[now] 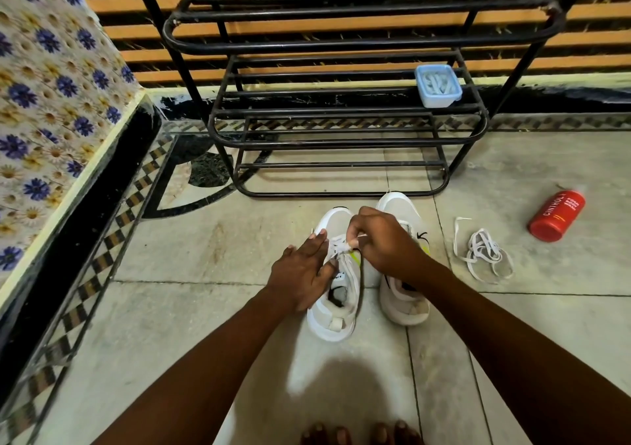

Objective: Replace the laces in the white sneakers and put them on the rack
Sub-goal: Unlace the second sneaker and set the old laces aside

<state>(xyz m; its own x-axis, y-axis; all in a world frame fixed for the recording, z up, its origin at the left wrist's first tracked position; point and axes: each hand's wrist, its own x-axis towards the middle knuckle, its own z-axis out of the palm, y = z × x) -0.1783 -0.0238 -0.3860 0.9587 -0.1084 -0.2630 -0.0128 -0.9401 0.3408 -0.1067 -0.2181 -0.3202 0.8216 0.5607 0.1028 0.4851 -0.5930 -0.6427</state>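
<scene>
Right hand (382,239) pinches a lace (343,248) at the left sneaker (336,311); left hand (300,274) rests flat beside it, fingers straight. Loose lace (485,251) lies right of the other sneaker (403,303). Lacing looks unfinished; both stand before the rack (341,137), not yet shelved

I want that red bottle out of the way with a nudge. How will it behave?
The red bottle lies on its side on the smooth floor tiles, so it will probably roll rather than slide. Its round body looks rigid; its weight cannot be judged.
</scene>
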